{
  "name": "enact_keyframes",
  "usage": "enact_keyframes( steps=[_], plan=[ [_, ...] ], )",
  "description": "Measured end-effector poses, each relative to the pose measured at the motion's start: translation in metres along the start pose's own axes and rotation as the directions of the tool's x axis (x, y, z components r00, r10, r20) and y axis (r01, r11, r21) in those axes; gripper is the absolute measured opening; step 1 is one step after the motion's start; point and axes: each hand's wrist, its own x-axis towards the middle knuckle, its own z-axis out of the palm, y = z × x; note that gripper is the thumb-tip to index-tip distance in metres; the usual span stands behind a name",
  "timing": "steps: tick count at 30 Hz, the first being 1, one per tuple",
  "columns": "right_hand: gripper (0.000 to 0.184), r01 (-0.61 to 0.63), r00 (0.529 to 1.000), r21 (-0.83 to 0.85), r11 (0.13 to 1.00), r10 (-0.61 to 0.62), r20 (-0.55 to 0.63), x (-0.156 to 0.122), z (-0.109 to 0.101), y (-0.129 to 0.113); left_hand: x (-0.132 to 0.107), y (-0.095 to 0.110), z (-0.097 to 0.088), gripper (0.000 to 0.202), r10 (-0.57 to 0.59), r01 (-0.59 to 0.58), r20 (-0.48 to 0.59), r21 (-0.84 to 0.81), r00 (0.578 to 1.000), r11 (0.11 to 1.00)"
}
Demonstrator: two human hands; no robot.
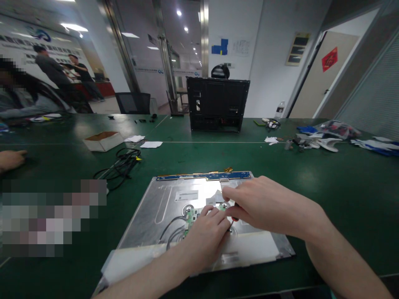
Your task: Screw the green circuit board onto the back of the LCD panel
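A silver metal display panel lies flat on the green table in front of me, back side up, with a blue strip board along its far edge. A small green circuit board with grey wires sits near the panel's middle. My left hand rests on the panel with its fingers curled beside the green board. My right hand is closed around a red-handled tool, its fingertips pinched over the board area. The tool's tip is hidden under my hands.
A black computer case stands at the table's far side. A bundle of black cables and a small cardboard box lie to the left. Loose parts and bags are scattered at right. Another person's hand rests at the left edge.
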Motion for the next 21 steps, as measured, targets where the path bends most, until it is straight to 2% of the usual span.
enact_keyframes(
  steps=[8, 15, 21],
  plan=[
    [0.008, 0.122, 0.992, 0.137, 0.983, -0.127, 0.024, -0.0028, -0.0074, 0.0017, 0.001, 0.0007, 0.0026, 0.015, 0.001, -0.001, -0.017, 0.022, 1.0, 1.0],
    [0.009, -0.03, 0.999, -0.01, 1.0, 0.03, -0.021, -0.0012, -0.0012, -0.004, 0.0014, 0.0017, -0.0021, 0.015, -0.02, 0.02, 0.011, -0.021, 1.0, 1.0],
    [0.009, 0.009, 1.0, 0.012, 1.0, -0.009, -0.027, -0.004, -0.001, -0.0065, 0.0011, 0.0014, -0.0006, 0.015, 0.0, 0.0, 0.009, 0.014, 1.0, 1.0]
  ],
)
